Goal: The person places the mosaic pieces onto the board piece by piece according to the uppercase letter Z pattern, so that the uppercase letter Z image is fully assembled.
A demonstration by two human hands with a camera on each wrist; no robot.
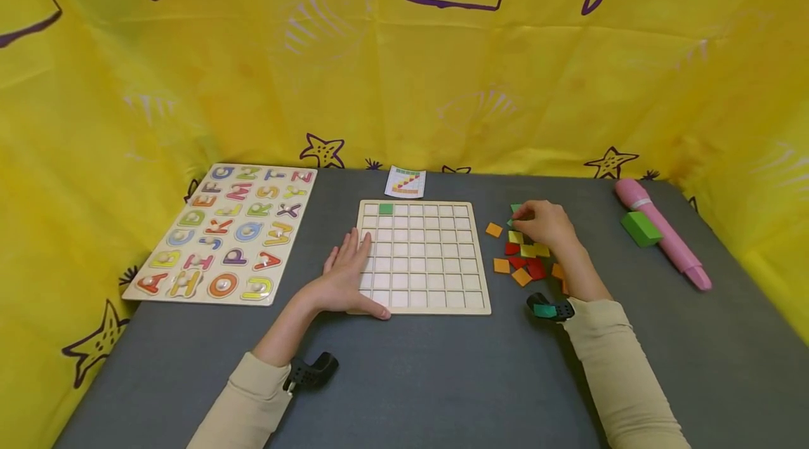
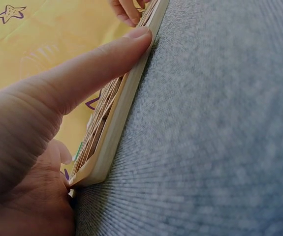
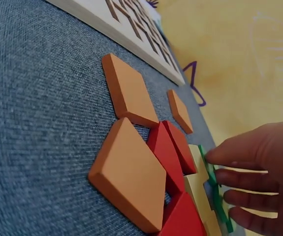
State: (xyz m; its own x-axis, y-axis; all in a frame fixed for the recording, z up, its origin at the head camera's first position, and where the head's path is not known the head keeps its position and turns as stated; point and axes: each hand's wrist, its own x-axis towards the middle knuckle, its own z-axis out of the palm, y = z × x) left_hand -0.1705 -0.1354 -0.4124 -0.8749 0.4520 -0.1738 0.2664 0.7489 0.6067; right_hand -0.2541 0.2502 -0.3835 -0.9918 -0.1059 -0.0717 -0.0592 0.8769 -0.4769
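My left hand (image 1: pixel 341 280) lies spread along the left side of a wooden grid board (image 1: pixel 362 206), its thumb on the board's front edge. In the left wrist view, that thumb (image 2: pixel 102 61) stretches along the rim. One green square tile (image 1: pixel 386 209) sits in the board's top row. On the right, my right hand (image 1: pixel 545 224) reaches down to the green tiles (image 3: pixel 220 206), its fairly straight fingertips touching them. Nearby lie yellow tiles (image 1: pixel 527 251), red tiles (image 1: pixel 536 268) and orange tiles (image 1: pixel 501 265), partly hidden by my right hand and wrist.
Left of the board lies an alphabet puzzle (image 1: pixel 284 182) with knobbed letters. A small pattern card (image 1: pixel 405 183) rests behind the grid. At far right are a pink microphone-shaped thing (image 1: pixel 676 245) and a green block (image 1: pixel 641 229). Yellow fabric (image 1: pixel 404 105) surrounds the grey table (image 1: pixel 436 379).
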